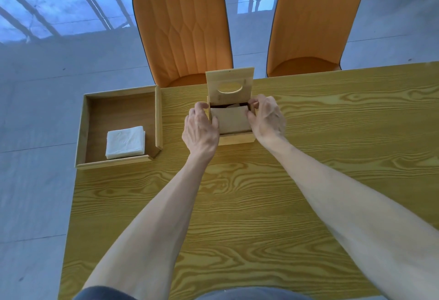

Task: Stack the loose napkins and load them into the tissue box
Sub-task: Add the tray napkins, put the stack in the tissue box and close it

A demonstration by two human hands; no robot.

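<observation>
Hands: left hand [200, 128] and right hand [267, 119] grip tissue box [234, 121] sides | lid [230, 84] up | contents possibly napkins, unclear | steady box; napkin stack [125, 142] waits in tray [120, 97].

Both forearms are seen bare from elbow to wrist; no sleeves, watch or rings are worn. Raised veins are seen on the left hand [200, 131] and the right hand [267, 119]. Dark blue-grey clothing [249, 294] is visible at the bottom edge.

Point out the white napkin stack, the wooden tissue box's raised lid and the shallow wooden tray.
white napkin stack [125, 142]: head view, centre of top sheet.
wooden tissue box's raised lid [230, 78]: head view, panel above the oval slot.
shallow wooden tray [158, 116]: head view, right wall.
</observation>
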